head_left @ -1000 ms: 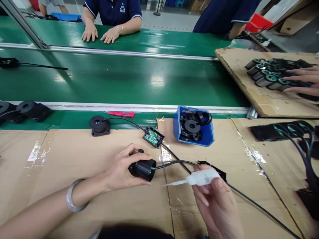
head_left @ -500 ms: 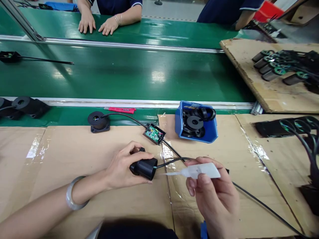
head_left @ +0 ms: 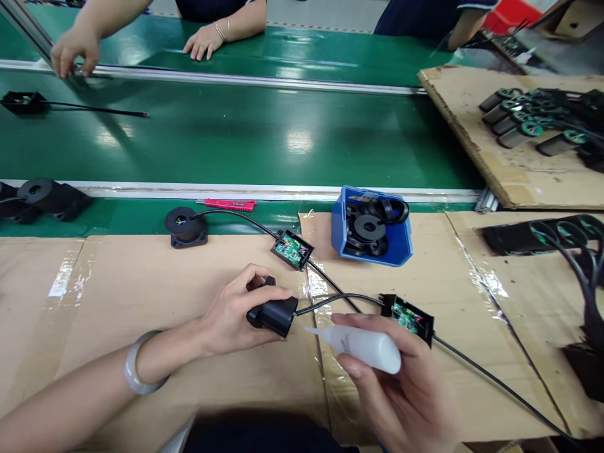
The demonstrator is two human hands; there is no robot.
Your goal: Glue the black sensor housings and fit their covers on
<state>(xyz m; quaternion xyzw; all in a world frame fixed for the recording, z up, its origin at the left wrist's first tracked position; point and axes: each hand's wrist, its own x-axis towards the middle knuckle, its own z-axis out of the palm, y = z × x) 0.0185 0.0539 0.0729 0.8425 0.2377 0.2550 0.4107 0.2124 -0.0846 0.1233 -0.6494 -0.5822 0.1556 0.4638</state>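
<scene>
My left hand (head_left: 238, 311) grips a black cylindrical plastic housing (head_left: 278, 316), its end facing right. A black cable (head_left: 330, 299) runs from that end to an uncovered box with a green circuit board (head_left: 408, 316). Between the thumb and fingers of my right hand (head_left: 401, 377) is a small white squeeze bottle (head_left: 365, 346). Its thin nozzle points left, just short of the housing's end. Behind my hands lies a second circuit-board box (head_left: 292, 250), cabled to a round black housing (head_left: 185, 228).
A blue bin (head_left: 396, 245) holds black rings. A red utility knife (head_left: 231, 205) lies by the metal rail. Black parts (head_left: 51, 198) sit at left, and more cylinders (head_left: 514, 126) rest on a raised cardboard-covered board at right. Across the green belt (head_left: 264, 145), a co-worker's hand (head_left: 75, 53) reaches out.
My right hand has shifted lower and tilted the bottle, so its rounded base shows and the box behind it is uncovered. The co-worker's one hand has moved left toward the frame post.
</scene>
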